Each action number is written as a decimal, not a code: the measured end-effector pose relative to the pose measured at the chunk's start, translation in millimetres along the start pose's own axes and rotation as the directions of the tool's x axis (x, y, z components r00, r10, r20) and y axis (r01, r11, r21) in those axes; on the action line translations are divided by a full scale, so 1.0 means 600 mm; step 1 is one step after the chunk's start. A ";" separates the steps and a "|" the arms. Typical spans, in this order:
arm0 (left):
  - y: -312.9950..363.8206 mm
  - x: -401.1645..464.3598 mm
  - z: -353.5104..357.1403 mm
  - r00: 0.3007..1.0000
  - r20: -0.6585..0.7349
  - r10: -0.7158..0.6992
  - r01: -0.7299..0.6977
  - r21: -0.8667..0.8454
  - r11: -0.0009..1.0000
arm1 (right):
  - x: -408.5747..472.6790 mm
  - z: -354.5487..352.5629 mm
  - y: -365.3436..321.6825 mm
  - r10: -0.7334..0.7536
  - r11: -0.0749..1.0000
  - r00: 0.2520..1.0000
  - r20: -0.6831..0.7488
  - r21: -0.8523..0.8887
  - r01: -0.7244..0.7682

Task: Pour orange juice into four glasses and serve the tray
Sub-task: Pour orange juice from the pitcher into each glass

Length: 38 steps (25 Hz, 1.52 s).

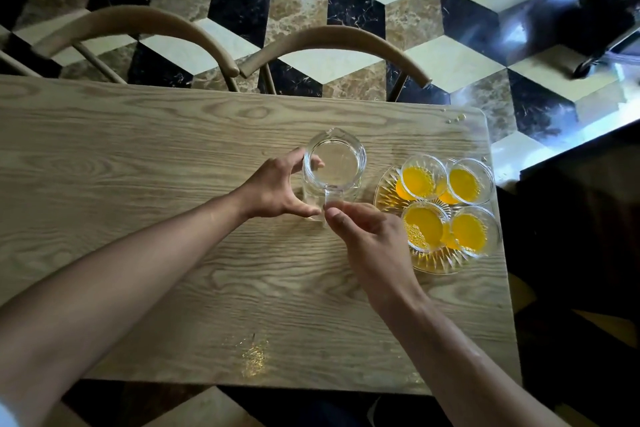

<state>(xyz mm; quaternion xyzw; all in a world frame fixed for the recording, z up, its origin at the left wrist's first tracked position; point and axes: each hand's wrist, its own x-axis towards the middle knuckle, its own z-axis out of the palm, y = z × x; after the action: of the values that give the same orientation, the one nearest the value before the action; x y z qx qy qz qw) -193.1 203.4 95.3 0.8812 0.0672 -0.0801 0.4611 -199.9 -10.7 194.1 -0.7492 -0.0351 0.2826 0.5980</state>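
Note:
An empty clear glass pitcher (334, 163) stands upright on the wooden table (138, 156), its spout pointing away from me. My left hand (273, 189) curves round the pitcher's left side, fingers at the rim and thumb low by the base. My right hand (367, 236) has its index fingertip and thumb together at the pitcher's handle on the near side. To the right, a cut-glass tray (384, 191) carries four glasses of orange juice (424, 229), set two by two.
Two curved wooden chair backs (332, 42) stand along the table's far edge. The tray sits close to the table's right edge (498, 218). A small wet yellowish smear (254, 357) lies near the front edge, and droplets (455, 118) at the far right corner.

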 end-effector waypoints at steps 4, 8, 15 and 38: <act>-0.008 -0.003 -0.002 1.000 -0.008 0.006 -0.006 0.016 1.000 | 0.000 0.003 0.004 0.018 1.000 1.000 0.016 -0.007 -0.018; -0.014 -0.002 -0.005 1.000 0.001 0.009 -0.009 0.027 1.000 | 0.003 0.004 0.006 -0.005 1.000 1.000 0.016 0.009 0.005; -0.011 -0.007 -0.009 0.998 0.051 -0.025 0.024 0.019 1.000 | 0.001 0.007 0.009 -0.010 1.000 1.000 0.020 0.012 0.009; 0.190 -0.202 0.156 0.790 -0.587 -0.178 0.315 0.138 0.939 | -0.035 -0.355 0.087 -0.319 0.898 0.948 -0.018 -0.325 0.296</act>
<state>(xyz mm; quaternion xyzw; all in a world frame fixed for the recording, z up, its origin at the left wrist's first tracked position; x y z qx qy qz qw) -297.0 56.4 158.7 0.8954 0.3062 0.1180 0.3010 -133.3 -220.2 181.3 -0.8303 -0.1769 0.1483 0.5072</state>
